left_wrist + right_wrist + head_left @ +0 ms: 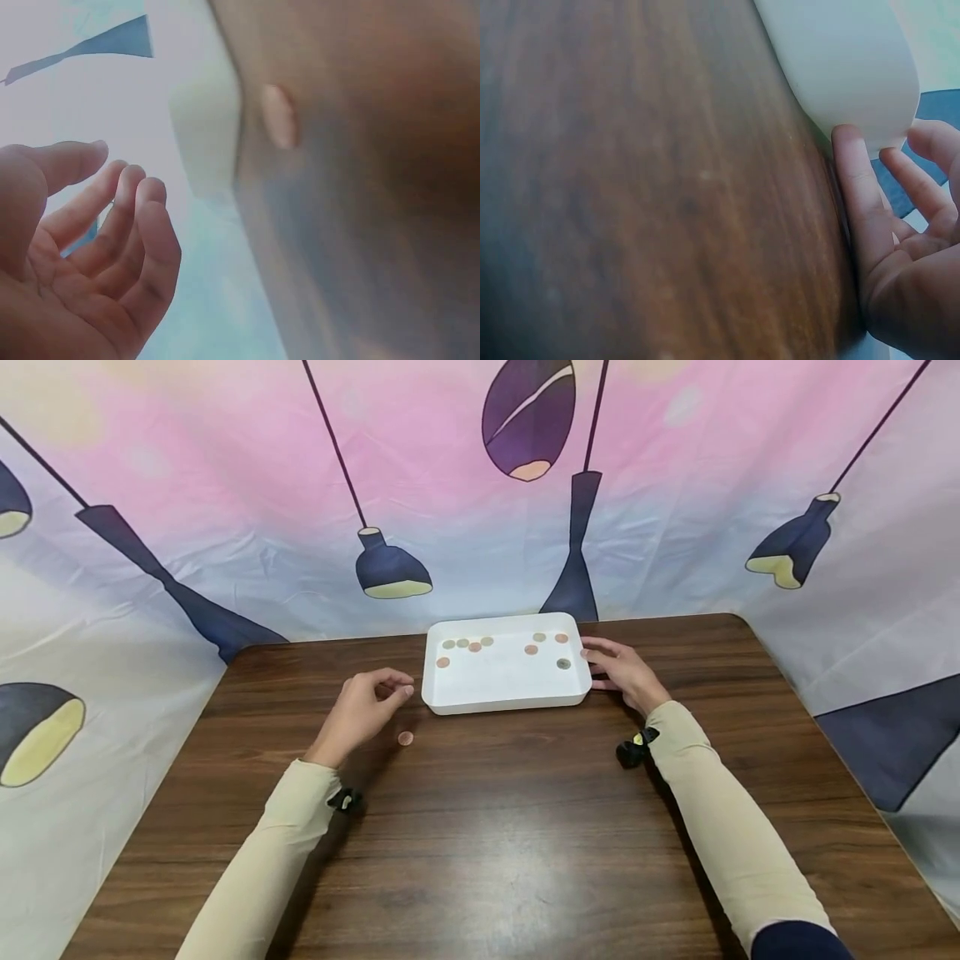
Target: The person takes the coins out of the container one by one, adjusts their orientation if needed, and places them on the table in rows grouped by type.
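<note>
The left hand point(365, 702) hovers over the counter point(480, 827) with fingers loosely curled, holding nothing. Just beside it, nearer the person, a coin point(406, 738) lies flat on the wood; the left wrist view shows it blurred point(279, 115). Right of that sits the white tray point(502, 697), at the counter's far side, with several coins point(474, 647) scattered along its back half. The right hand point(621, 671) rests against the tray's right wall, fingers fairly straight and touching it point(859, 176)
</note>
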Demonstrator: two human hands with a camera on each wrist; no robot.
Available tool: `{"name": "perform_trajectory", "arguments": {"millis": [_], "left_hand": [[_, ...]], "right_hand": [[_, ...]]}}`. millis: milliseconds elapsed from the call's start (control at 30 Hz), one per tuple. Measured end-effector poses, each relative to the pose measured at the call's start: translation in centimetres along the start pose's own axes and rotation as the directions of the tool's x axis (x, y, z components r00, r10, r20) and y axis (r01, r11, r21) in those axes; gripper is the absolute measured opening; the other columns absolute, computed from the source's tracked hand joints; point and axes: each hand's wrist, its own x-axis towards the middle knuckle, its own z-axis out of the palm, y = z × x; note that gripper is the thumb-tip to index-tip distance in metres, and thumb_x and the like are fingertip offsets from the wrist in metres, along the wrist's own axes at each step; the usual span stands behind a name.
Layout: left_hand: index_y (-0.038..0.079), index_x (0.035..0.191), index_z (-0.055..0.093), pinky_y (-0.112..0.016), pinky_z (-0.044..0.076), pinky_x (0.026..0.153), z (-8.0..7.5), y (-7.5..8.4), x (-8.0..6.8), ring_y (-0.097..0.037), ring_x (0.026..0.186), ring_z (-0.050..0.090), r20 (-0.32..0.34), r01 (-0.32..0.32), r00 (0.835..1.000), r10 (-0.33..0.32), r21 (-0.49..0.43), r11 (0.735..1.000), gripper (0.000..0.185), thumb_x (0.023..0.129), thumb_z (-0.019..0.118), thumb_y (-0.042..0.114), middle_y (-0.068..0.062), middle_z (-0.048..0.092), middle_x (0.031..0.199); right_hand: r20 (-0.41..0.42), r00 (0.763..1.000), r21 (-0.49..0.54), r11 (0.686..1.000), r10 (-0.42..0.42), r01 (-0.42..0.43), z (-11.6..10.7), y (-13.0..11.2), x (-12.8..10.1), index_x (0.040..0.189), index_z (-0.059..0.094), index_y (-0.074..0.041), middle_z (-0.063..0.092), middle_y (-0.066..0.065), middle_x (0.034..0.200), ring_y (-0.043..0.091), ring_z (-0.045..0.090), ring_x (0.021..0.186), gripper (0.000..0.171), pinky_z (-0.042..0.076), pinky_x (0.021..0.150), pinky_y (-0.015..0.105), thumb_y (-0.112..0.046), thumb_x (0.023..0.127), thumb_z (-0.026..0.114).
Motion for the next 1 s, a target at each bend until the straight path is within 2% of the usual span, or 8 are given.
{"name": "perform_trajectory", "arguments": {"millis": [233,367,500,633,767,833,1000], "left_hand": [[0.003,0.127,0.071,-0.042,0.054,0.083,0.5,2.3,3.0,-0.029,0.097,0.070,-0.031,-0.035,0.999,0.033,-0.050,0.998,0.027,0.103,0.068,0.016,-0.013,0.074,0.106],[0.002,0.139,0.064,-0.040,0.057,0.085,1.5,3.2,4.9,-0.030,0.103,0.070,-0.038,-0.015,0.999,0.011,-0.127,0.992,0.038,0.103,0.068,0.014,-0.016,0.072,0.113],[0.000,0.147,0.057,-0.046,0.061,0.089,2.6,4.2,6.9,-0.036,0.112,0.068,0.014,0.060,0.998,-0.058,-0.245,0.968,0.046,0.104,0.067,0.013,-0.021,0.067,0.123],[-0.002,0.151,0.053,-0.051,0.058,0.095,3.7,5.0,8.9,-0.042,0.116,0.068,0.096,0.157,0.986,-0.133,-0.320,0.934,0.051,0.104,0.066,0.013,-0.023,0.063,0.130],[0.002,0.149,0.056,-0.049,0.058,0.092,5.2,5.4,10.8,-0.040,0.099,0.070,0.150,0.250,0.965,-0.214,-0.291,0.923,0.049,0.104,0.067,0.020,-0.020,0.068,0.126],[0.004,0.146,0.059,-0.046,0.056,0.086,6.1,5.3,11.7,-0.037,0.089,0.068,0.162,0.285,0.955,-0.248,-0.278,0.917,0.046,0.105,0.066,0.022,-0.019,0.072,0.122],[0.003,0.141,0.063,-0.034,0.051,0.071,8.2,5.0,13.4,-0.023,0.078,0.059,0.161,0.357,0.932,-0.324,-0.273,0.893,0.040,0.106,0.064,0.023,-0.018,0.074,0.112]], "right_hand": [[-0.001,1.000,-0.009,1.000,-0.005,0.005,-0.2,0.0,0.0,0.162,0.045,-0.020,0.054,0.018,0.146,0.025,0.062,0.119,0.055,0.060,0.085,0.027,-0.036,0.110,0.057],[0.004,1.000,-0.013,1.000,0.010,-0.010,-0.3,0.4,-0.2,0.162,0.044,-0.020,0.055,0.018,0.146,0.022,0.063,0.116,0.055,0.061,0.084,0.027,-0.035,0.111,0.056],[0.006,1.000,-0.015,1.000,0.011,-0.011,-0.3,0.4,-0.2,0.162,0.044,-0.020,0.055,0.018,0.146,0.022,0.063,0.117,0.055,0.060,0.085,0.026,-0.035,0.111,0.056],[0.003,1.000,-0.014,1.000,0.006,-0.006,-0.1,0.2,-0.1,0.162,0.045,-0.021,0.055,0.018,0.147,0.025,0.062,0.121,0.055,0.060,0.085,0.027,-0.036,0.110,0.057],[-0.001,1.000,-0.008,1.000,0.003,-0.003,-0.1,0.0,-0.2,0.161,0.046,-0.021,0.055,0.018,0.147,0.027,0.062,0.122,0.054,0.061,0.084,0.027,-0.035,0.110,0.058],[-0.001,1.000,-0.001,1.000,0.004,-0.004,-0.2,-0.1,-0.2,0.161,0.046,-0.021,0.055,0.018,0.146,0.027,0.062,0.121,0.054,0.061,0.084,0.027,-0.034,0.110,0.058],[0.002,1.000,0.021,1.000,0.012,-0.012,-0.1,0.1,-0.2,0.161,0.046,-0.020,0.055,0.018,0.148,0.025,0.064,0.118,0.054,0.061,0.085,0.028,-0.032,0.110,0.059]]}}
